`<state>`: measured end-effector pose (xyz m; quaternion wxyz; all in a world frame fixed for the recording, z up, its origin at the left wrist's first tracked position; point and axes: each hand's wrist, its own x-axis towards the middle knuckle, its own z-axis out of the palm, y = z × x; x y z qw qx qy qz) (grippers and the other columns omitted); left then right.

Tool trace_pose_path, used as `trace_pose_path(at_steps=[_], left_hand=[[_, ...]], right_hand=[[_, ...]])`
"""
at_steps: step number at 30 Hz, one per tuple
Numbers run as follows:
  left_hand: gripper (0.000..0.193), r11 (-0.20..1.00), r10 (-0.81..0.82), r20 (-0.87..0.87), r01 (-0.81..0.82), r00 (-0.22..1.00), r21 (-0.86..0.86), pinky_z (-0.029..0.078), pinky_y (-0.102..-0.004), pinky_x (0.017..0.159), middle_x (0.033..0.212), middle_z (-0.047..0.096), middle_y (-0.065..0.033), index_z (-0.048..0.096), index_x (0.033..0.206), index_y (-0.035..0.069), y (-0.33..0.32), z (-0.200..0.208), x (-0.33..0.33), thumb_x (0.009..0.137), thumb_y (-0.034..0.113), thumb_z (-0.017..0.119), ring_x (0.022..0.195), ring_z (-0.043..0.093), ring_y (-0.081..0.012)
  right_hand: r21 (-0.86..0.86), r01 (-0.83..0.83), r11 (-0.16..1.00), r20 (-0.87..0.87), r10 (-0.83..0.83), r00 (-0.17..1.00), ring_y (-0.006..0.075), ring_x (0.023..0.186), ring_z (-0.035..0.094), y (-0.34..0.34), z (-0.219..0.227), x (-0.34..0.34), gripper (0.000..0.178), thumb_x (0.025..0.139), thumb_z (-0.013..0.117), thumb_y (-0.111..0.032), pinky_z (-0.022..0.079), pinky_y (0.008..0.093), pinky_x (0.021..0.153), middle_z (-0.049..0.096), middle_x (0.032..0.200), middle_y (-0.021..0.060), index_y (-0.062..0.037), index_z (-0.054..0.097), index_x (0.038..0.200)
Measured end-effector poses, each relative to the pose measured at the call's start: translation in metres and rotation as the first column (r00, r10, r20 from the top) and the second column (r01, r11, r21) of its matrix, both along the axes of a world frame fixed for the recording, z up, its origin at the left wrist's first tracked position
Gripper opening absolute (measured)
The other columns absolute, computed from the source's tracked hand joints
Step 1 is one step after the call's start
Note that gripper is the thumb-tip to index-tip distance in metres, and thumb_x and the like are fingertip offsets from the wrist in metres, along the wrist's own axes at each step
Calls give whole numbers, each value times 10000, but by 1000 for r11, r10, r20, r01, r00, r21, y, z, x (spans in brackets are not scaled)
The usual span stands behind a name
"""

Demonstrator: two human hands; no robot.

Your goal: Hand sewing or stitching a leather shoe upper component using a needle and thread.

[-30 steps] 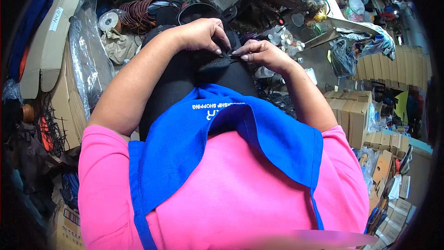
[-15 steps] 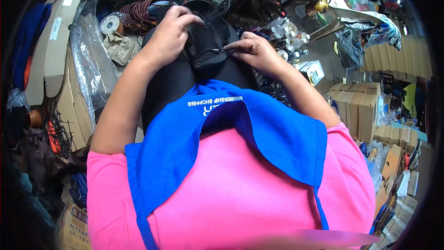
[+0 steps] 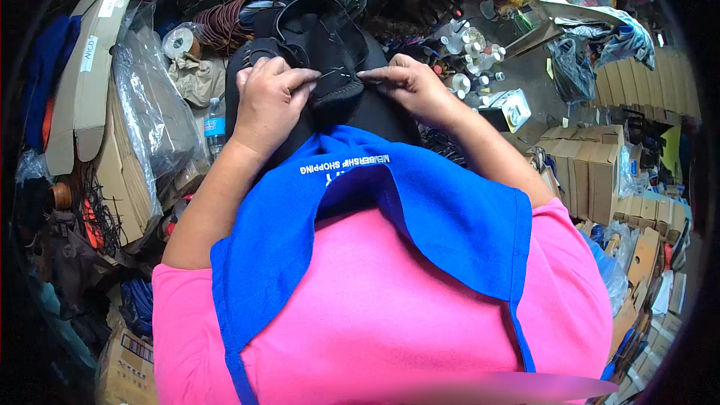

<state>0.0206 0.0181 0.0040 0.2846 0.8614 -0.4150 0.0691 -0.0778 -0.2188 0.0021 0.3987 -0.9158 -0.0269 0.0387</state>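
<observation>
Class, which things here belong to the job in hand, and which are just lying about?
Likely job things:
black textured item on the lap, between left hand and right hand
thin, shiny piece between those hands

Lying about:
clear plastic bottle with blue label
rectangular brown cardboard boxes

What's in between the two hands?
In the head view, a black shoe-like piece lies between the left hand and the right hand, with something thin and shiny over it.

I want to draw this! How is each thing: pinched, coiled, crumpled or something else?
Left fingers: pinched together
Right fingers: index outstretched, grip unclear
Black piece: lying on the lap
Blue apron: worn, edge gaping
Brown cord: coiled
Clear plastic: crumpled
Blue-labelled bottle: seemingly upright
Cardboard boxes: side by side
</observation>
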Motion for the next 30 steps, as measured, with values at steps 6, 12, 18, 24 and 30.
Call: trace_pose_path(at_steps=[6, 12, 18, 24, 30], left_hand=[[185, 996, -83, -171, 75, 982, -52, 351, -374, 767, 758, 518, 3, 729, 874, 219, -7, -12, 15, 729, 115, 682, 829, 510, -205], [199, 996, -83, -159, 85, 984, 5, 340, -379, 774, 758, 506, 3, 729, 879, 241, -9, -10, 13, 733, 115, 679, 838, 501, -202], [197, 995, -87, -170, 96, 982, 41, 328, -364, 761, 747, 500, 9, 729, 883, 247, -9, -13, 15, 737, 125, 678, 832, 498, -195], [182, 992, -111, -195, 121, 974, 38, 321, -354, 775, 726, 513, 8, 730, 873, 225, -15, -10, 13, 734, 119, 679, 834, 512, -187], [158, 979, -205, -155, 205, 966, -15, 331, -350, 782, 754, 550, -1, 729, 869, 201, -25, 0, 19, 736, 133, 680, 843, 530, -200]], right_hand=[[142, -70, 987, -209, 99, 973, 147, 924, 509, -19, 6, 26, 295, 828, 574, -36, 401, 262, 837, 518, 868, 34, -153, 684, 1075], [160, -156, 975, -152, 180, 972, 180, 858, 513, -27, 3, 35, 276, 813, 596, -70, 420, 279, 804, 526, 852, 55, -197, 706, 1031], [179, -167, 970, -189, 201, 961, 173, 873, 514, -27, 7, 37, 269, 804, 604, -73, 417, 282, 830, 553, 842, 50, -184, 709, 1025], [205, -190, 960, -185, 229, 956, 139, 853, 487, -27, 6, 35, 288, 813, 590, -62, 397, 259, 825, 507, 825, 10, -127, 689, 1075], [190, -233, 954, -163, 265, 950, 134, 866, 518, -29, 6, 38, 279, 818, 645, -96, 419, 267, 814, 559, 851, 26, -128, 679, 1094]])
